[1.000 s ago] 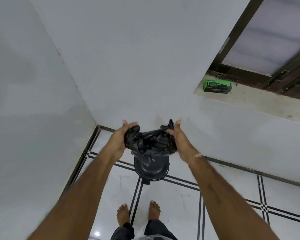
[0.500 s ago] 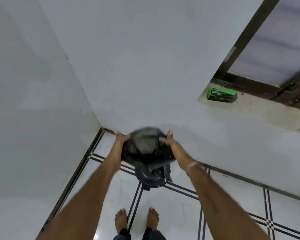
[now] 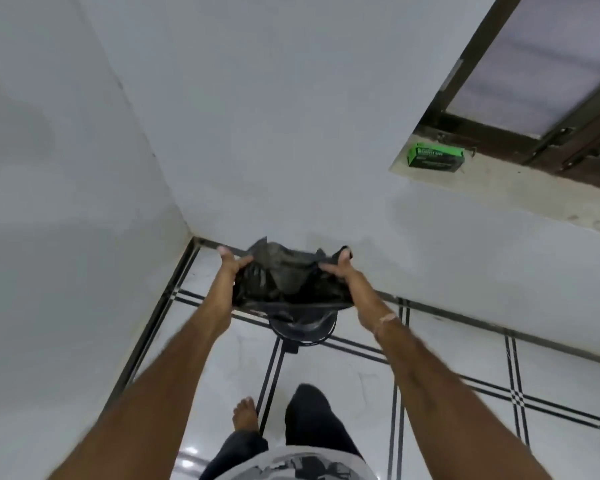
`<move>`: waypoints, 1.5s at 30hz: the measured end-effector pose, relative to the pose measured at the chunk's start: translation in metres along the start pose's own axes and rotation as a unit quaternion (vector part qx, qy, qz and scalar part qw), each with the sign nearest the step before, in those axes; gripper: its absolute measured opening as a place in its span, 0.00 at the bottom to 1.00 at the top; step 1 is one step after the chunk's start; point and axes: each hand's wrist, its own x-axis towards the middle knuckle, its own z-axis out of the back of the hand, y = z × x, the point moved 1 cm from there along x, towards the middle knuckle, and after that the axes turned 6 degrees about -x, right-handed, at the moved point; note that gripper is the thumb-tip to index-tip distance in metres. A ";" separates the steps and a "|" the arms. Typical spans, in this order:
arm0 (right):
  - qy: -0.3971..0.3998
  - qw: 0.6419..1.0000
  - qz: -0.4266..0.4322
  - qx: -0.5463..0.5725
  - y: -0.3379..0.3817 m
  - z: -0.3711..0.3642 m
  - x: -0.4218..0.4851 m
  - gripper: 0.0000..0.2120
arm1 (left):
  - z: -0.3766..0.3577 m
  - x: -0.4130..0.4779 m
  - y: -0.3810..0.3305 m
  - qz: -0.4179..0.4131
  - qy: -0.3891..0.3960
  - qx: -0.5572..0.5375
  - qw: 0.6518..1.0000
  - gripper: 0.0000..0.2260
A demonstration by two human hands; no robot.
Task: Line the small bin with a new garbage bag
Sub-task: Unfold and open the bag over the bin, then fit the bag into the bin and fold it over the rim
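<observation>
Head view, counts first: 2 hands, 1 bag, 1 bin, 1 green box, 1 bare foot showing. Left hand [image 3: 230, 269] grips the left edge of the black bag [image 3: 288, 280], with the thumb pointing in toward the film and the fingers curled over the far side. Right hand [image 3: 338, 270] grips the right edge the same way, thumb up at the top corner. Both arms are stretched out forward, and the hands are apart with the bag's mouth spread between them. The near edge of the bag is pulled into a nearly straight line from wrist to wrist, while the middle is loose and wrinkled. The bag hangs right over the bin [image 3: 303, 330]. The bin stands on the white tiled floor [image 3: 447, 427] near the wall corner, and only its near arc and a small tab at the base show under the film. Can't tell whether the bag touches the bin's rim. The green box [image 3: 435, 159] lies on the sill [image 3: 520, 202] below a dark-framed window, upper right, well apart from the hands. The left foot [image 3: 246, 414] is flat on the tile, and the right leg in dark trousers covers its own foot. Against 1 s ago, the bag was a crumpled wad with one strand across and is now opened out. Much more of the bin was exposed then. Both feet were side by side then, and the right leg has since come forward. Against 0.5 s ago, the bag is less ballooned and sits lower over the bin.
</observation>
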 end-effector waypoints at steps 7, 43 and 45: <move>-0.037 0.997 0.057 0.042 0.010 -0.001 -0.015 0.36 | 0.005 -0.002 -0.031 -0.062 0.048 -0.011 0.997 0.40; -0.079 0.979 -0.101 0.160 -0.329 -0.006 0.350 0.31 | -0.005 0.388 0.307 0.074 0.018 0.057 0.995 0.28; -0.077 0.972 -0.103 0.197 -0.343 -0.004 0.368 0.34 | 0.003 0.411 0.319 0.071 -0.005 0.041 0.997 0.30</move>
